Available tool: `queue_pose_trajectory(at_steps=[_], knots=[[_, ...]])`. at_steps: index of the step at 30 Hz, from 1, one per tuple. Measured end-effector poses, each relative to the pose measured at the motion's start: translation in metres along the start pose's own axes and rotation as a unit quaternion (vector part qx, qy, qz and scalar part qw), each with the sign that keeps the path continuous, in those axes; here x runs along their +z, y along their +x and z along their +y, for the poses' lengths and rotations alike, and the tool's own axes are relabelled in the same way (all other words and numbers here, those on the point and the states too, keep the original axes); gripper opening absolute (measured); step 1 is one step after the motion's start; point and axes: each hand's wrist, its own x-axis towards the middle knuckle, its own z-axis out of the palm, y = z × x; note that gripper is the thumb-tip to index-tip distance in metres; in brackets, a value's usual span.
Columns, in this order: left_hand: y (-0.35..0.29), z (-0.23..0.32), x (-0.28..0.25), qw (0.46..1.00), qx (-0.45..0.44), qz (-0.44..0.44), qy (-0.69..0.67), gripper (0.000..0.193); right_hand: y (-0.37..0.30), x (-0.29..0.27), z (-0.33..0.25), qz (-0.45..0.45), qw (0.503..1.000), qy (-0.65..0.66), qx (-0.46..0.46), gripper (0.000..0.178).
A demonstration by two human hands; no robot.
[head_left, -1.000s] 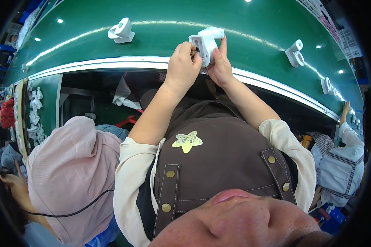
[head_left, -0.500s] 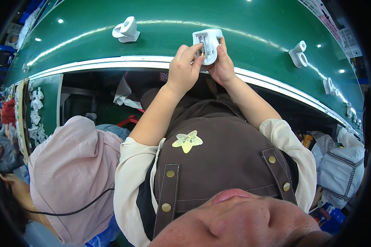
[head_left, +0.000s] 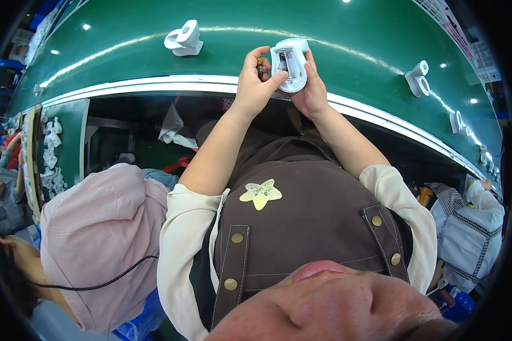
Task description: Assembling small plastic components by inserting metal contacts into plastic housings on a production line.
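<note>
At the far left, white molded parts (head_left: 52, 142) lie in a row on a green side surface (head_left: 72, 149). Before it is a co-worker in a pink top (head_left: 105, 227), with a black cable (head_left: 111, 282) running across it. A white curved device (head_left: 186, 38) stands on the green tabletop (head_left: 352, 77), apart from the hands. Next comes the left hand (head_left: 254, 82): its fingers curl around a small dark cylinder with a coppery end (head_left: 260, 67), while its thumb presses on the open compartment (head_left: 290, 61) of a white handset (head_left: 293, 85). This handset is over the tabletop's near edge, its compartment facing up. The right hand (head_left: 312, 91) grips its right side, fingers closed around it. Farther right, a similar white device (head_left: 418, 79) stands on the tabletop, with smaller-looking white pieces (head_left: 457, 122) beyond. At the far right is a co-worker in pale clothing with checked trim (head_left: 466, 233).
</note>
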Motion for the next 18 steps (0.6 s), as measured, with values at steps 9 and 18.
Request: queue_pose_trajectory(at_steps=[9,18], knots=[[-0.008,0.021,-0.014,0.986,0.116,-0.076,-0.090,0.036,0.005,-0.006,0.003,0.033,0.999,0.002,0.003,0.053],[-0.002,0.018,-0.005,0.970,0.242,-0.007,0.013,0.024,0.007,-0.010,0.001,-0.019,1.000,0.011,0.014,0.056]])
